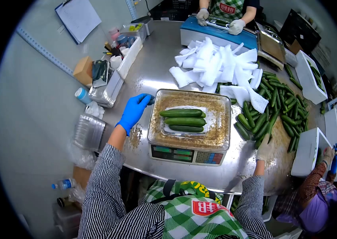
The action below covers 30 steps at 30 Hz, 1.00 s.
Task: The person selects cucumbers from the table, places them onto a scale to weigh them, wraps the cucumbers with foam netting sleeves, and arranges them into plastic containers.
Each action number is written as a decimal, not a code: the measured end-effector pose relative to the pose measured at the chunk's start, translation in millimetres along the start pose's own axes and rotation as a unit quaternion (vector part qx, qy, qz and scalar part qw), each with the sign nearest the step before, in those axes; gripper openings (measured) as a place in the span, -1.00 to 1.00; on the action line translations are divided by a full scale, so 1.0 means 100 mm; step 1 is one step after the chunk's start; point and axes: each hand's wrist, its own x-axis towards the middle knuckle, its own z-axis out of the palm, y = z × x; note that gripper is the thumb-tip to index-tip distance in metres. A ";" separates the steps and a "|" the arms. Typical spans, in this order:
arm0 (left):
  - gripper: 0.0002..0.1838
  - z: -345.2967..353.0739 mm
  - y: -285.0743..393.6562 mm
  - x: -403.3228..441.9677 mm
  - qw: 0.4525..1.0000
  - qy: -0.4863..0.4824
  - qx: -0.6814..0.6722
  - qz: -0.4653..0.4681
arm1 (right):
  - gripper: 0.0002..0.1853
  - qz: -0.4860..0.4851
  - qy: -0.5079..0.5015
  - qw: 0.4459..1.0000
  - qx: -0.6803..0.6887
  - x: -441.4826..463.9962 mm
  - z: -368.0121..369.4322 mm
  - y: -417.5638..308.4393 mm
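Observation:
My left hand (132,113), in a blue glove, is closed at the left edge of the scale (190,153). Its fingers pinch a small dark thing (151,99) that I cannot make out. A clear tray (184,133) with a white liner sits on the scale's stained metal plate, bearing a few green cucumbers (183,121) side by side. Over to the right, my right hand (263,149), in a pale glove, is closed around the lower end of a cucumber (272,122) at the near edge of a large cucumber pile (292,107).
White foam sleeves (220,63) are heaped behind the scale. Across the table a co-worker's gloved hands (237,27) work over a blue-topped machine (216,35). White foam boxes (310,153) line the right, where another person reaches in. Stacked clear trays (89,132) stand at left.

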 end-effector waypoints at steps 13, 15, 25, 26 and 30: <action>-0.57 0.29 -0.21 -0.14 0.997 0.023 -0.029 -0.073 | -0.38 -0.066 -0.259 0.951 0.158 0.10 0.52 -1.15; -0.47 0.35 -0.18 -0.08 0.995 0.002 -0.015 -0.098 | -0.37 -0.122 -0.234 0.960 0.096 0.12 0.57 -1.14; -0.28 0.94 -0.16 -0.02 0.980 0.048 -0.171 -0.088 | -0.51 -0.266 -0.116 0.948 -0.129 0.39 0.68 -1.26; -0.29 0.97 -0.17 -0.02 0.977 0.051 -0.186 -0.095 | -0.52 -0.283 -0.129 0.949 -0.048 0.34 0.69 -1.36; -0.28 1.03 -0.18 0.01 0.979 0.040 -0.189 -0.063 | -0.51 -0.251 -0.272 0.909 0.194 -0.17 0.60 -1.89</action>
